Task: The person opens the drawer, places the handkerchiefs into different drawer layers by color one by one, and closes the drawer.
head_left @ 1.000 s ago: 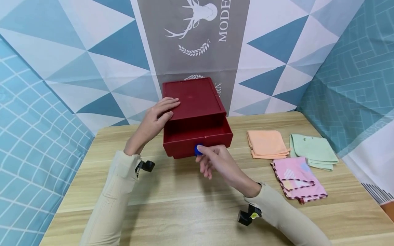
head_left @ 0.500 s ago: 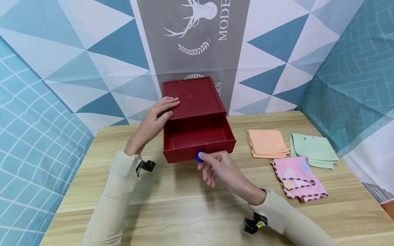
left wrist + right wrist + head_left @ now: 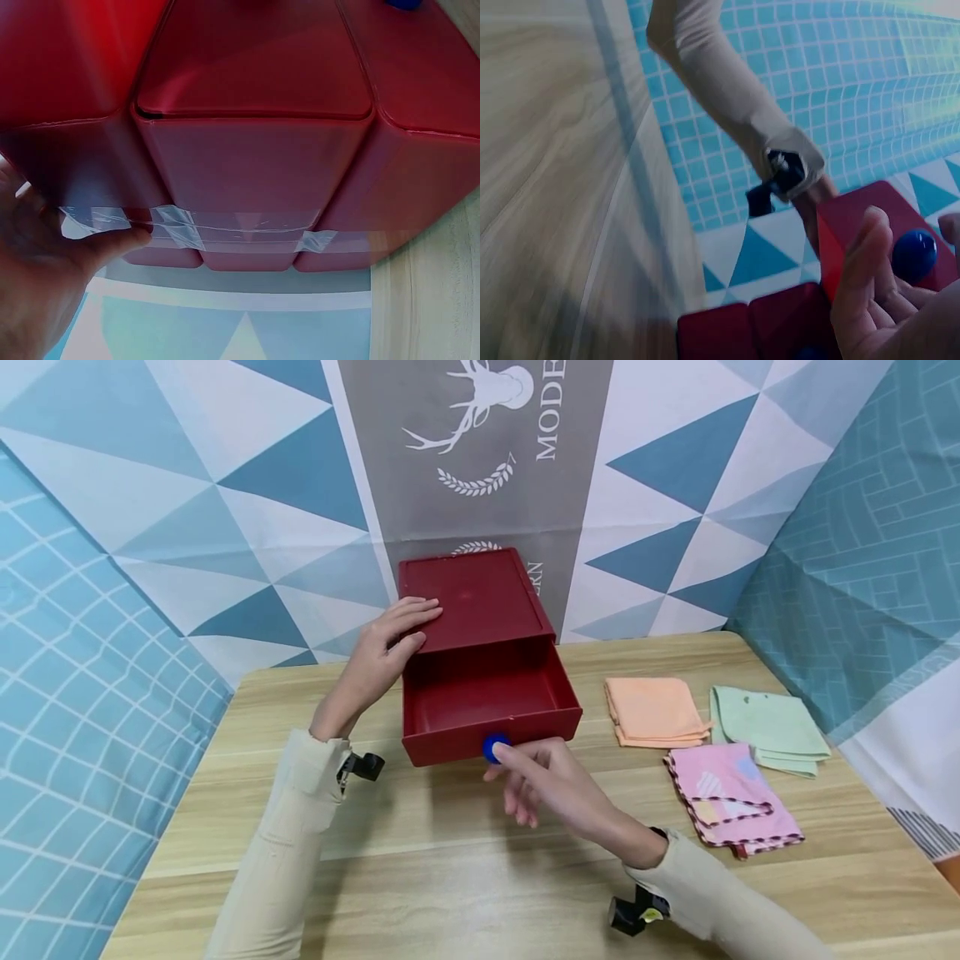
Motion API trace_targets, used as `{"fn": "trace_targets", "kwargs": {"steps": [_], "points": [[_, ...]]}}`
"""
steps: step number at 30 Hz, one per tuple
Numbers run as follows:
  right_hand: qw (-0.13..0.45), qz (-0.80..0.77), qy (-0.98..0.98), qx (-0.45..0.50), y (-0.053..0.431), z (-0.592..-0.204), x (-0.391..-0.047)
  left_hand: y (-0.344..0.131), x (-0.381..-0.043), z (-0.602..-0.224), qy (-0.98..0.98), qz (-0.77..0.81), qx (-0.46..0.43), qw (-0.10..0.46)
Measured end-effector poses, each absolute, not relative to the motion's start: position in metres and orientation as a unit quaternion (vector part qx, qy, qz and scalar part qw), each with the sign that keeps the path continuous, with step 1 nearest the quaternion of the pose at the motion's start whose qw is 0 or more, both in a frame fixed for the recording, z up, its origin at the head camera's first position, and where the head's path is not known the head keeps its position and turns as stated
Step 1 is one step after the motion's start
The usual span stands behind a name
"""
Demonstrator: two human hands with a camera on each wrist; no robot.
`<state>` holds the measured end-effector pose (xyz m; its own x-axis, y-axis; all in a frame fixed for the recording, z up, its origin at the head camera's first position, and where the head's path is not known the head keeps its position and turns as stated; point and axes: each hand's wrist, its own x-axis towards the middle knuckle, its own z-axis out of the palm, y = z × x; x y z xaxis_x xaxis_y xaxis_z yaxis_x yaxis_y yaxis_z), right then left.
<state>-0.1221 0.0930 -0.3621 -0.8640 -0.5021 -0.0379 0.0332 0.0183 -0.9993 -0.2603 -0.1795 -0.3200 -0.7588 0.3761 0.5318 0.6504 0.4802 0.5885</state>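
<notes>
A dark red drawer cabinet (image 3: 480, 602) stands at the back of the table, its top drawer (image 3: 450, 745) pulled out and bare inside. My left hand (image 3: 378, 647) rests on the cabinet's upper left edge, fingers laid flat over the top. In the left wrist view its thumb (image 3: 112, 244) lies along the side of the stacked red units, which clear tape (image 3: 247, 225) joins. With thumb and fingers, my right hand (image 3: 551, 781) pinches the round blue knob (image 3: 493, 748) on the drawer front. Lower drawers (image 3: 716, 330) show closed in the right wrist view.
On the right of the wooden table (image 3: 450, 893) lie three folded cloths: an orange one (image 3: 654, 712), a green one (image 3: 772, 727) and a pink one (image 3: 735, 797) with a checked trim. A patterned backdrop (image 3: 480, 502) rises directly behind the cabinet.
The top drawer has slid further out toward me, with my right hand moving back on its knob. My left hand stays in place on the cabinet.
</notes>
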Motion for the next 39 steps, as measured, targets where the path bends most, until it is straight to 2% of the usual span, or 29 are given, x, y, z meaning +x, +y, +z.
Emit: {"fn": "trace_targets", "kwargs": {"steps": [5,13,22,29,36,39], "points": [[0.202,-0.637,0.725,-0.170,0.114,-0.368,-0.124,-0.181,-0.260,-0.323,-0.841,-0.412,-0.305,0.171],[0.170,-0.605,0.765,-0.137,0.158,-0.371,-0.128,-0.185,-0.259,-0.323,-0.839,-0.417,-0.303,0.174],[0.085,-0.588,0.801,-0.078,0.227,-0.383,-0.131,-0.186,-0.258,-0.322,-0.833,-0.424,-0.307,0.178],[0.009,-0.558,0.824,-0.094,0.267,-0.381,-0.131,-0.187,-0.256,-0.321,-0.831,-0.427,-0.306,0.183],[-0.105,-0.393,0.910,-0.077,0.292,-0.388,-0.131,-0.179,-0.260,-0.324,-0.829,-0.425,-0.314,0.180],[-0.128,-0.324,0.933,-0.093,0.302,-0.394,-0.133,-0.177,-0.260,-0.325,-0.830,-0.429,-0.312,0.174]]}}
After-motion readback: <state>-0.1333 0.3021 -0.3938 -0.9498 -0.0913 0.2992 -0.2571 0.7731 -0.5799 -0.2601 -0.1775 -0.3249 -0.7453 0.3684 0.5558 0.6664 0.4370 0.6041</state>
